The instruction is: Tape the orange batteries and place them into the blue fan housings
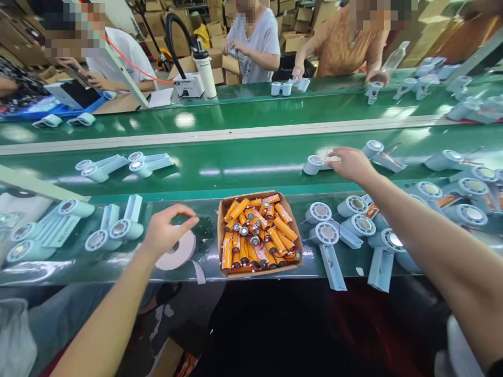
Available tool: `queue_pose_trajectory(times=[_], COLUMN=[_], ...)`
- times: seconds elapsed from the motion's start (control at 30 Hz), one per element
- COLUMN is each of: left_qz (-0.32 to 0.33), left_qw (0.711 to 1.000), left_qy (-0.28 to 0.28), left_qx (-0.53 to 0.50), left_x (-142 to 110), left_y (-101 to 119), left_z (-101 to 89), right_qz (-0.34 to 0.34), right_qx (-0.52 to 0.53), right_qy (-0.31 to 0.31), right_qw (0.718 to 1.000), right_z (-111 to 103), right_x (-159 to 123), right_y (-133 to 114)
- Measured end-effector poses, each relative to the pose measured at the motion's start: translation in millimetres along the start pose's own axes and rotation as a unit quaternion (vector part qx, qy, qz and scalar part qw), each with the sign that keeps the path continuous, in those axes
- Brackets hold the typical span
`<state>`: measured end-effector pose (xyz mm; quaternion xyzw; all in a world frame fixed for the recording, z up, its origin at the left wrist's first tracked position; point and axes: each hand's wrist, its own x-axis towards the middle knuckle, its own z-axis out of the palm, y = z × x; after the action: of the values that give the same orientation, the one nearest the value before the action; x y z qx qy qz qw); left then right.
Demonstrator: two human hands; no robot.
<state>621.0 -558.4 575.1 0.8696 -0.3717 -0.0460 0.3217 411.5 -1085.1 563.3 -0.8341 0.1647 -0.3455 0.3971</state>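
Note:
My right hand reaches out over the green conveyor belt, its fingers closed on the handle end of a light blue handheld fan housing. The round head of that housing points left. Above a roll of white tape, my left hand is held with thumb and forefinger tips pinched close together; whether anything small is between them I cannot make out. Between my arms is a cardboard box full of orange wrapped battery cells with thin wires.
Several fan housings crowd the bench at right, some with open handles. More housings lie at left, and others are on the belt. Across the line, co-workers handle parts beside a white device with a black hose.

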Motion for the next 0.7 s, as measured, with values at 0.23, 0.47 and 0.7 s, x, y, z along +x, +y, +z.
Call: queue_pose_trajectory(times=[0.23, 0.47, 0.7], left_qz=[0.093, 0.251, -0.037], left_qw=[0.967, 0.929, 0.955], left_qy=[-0.109, 0.183, 0.29], left_qx=[0.21, 0.199, 0.046], left_x=[-100.6, -99.7, -90.1], left_y=[-77.3, 11.2, 27.9], left_z=[-32.6, -23.7, -29.2], right_qz=[-0.086, 0.059, -0.108], right_qx=[-0.055, 0.131, 0.214], right_qy=[-0.121, -0.456, -0.648], right_qw=[0.987, 0.878, 0.723], right_z=[31.9, 129.6, 166.0], right_x=[-44.6, -118.7, -157.0], right_y=[-84.2, -217.2, -247.1])
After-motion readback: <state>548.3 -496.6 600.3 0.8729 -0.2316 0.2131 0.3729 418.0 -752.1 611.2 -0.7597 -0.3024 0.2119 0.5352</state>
